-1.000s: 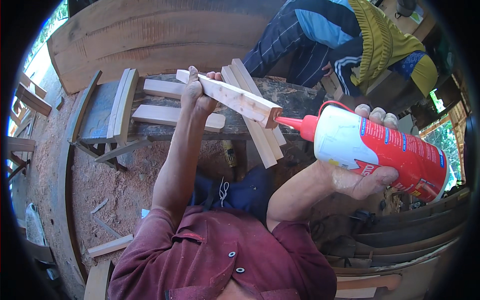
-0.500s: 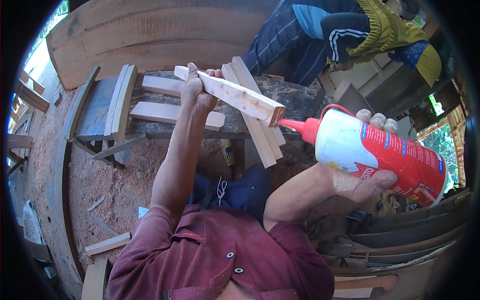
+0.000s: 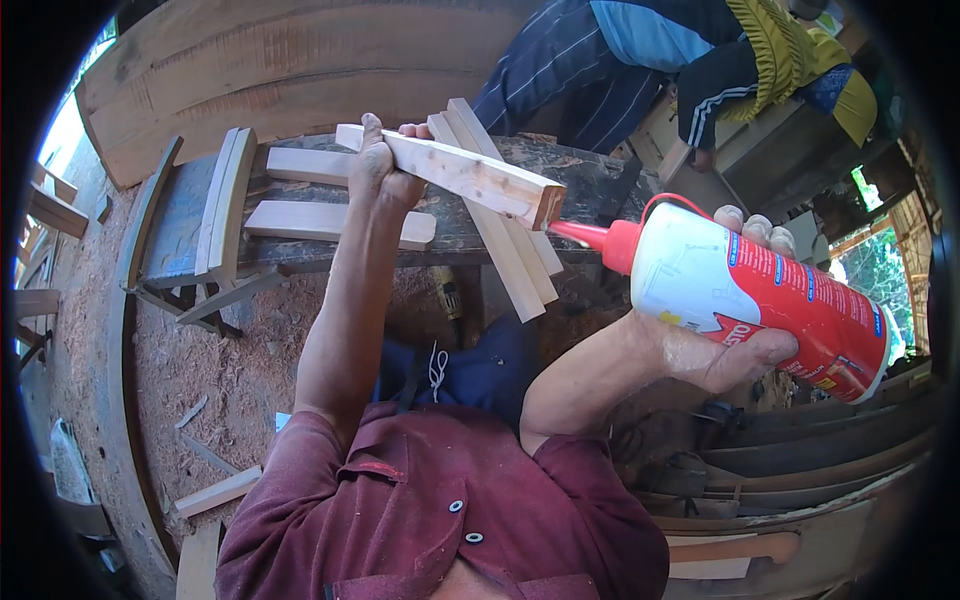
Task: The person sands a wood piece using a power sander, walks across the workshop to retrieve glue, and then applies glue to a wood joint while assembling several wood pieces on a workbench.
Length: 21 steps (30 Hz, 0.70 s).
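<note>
My left hand is wrapped round a squared length of pale wood, held up at a slant above the bench. In my right hand lies a big white and red glue bottle, tipped sideways with its red nozzle pointing left. The nozzle's tip is at the wood's near right end, at or very close to its lower corner; whether it touches I cannot tell. Beneath the held wood, pale slats lie crosswise over the bench's front edge.
A dark bench carries more shaped wood pieces, with curved pieces at its left end. Behind stands a large wooden panel. Another person bends over at the back right. Shavings cover the floor; long boards lie lower right.
The bench and held wood appear slightly further left in view. The bottle's nozzle has shifted a little away from the wood's end face toward its lower corner. The other person's arm has moved.
</note>
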Tool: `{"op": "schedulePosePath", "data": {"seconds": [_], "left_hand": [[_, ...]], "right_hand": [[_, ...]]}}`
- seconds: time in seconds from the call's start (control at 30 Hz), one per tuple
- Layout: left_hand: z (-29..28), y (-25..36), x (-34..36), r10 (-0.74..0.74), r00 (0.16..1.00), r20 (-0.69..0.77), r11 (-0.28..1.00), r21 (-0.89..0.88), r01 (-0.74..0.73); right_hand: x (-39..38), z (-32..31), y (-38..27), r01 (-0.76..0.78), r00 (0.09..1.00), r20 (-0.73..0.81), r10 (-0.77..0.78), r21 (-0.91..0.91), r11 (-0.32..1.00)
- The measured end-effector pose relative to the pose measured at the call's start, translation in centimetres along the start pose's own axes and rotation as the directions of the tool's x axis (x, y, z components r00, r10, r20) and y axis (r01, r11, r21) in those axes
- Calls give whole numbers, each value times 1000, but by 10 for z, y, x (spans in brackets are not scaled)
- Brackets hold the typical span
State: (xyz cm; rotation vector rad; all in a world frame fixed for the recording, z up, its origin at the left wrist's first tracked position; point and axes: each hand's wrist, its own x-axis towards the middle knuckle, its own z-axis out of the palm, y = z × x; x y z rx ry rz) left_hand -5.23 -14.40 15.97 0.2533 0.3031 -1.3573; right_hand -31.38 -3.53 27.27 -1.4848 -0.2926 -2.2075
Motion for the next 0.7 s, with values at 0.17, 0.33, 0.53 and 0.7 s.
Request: {"op": "schedulePosePath", "data": {"seconds": [0.17, 0.33, 0.53, 0.7], "left_hand": [[-5, -3, 9, 9, 999, 46, 999, 47, -11], [-8, 1, 14, -23, 998, 55, 998, 54, 20], [10, 29, 19, -179, 872, 456, 979, 170, 112], [50, 117, 53, -496, 710, 500, 860, 398, 320]], "right_hand": [[10, -8, -3, -41, 998, -39, 39, -45, 998], [3, -4, -3, -14, 1000, -12, 13, -18, 1000], [-13, -38, -2, -177, 948, -295, 115, -190, 966], [-29, -151, -45, -426, 759, -575, 306, -83, 901]]}}
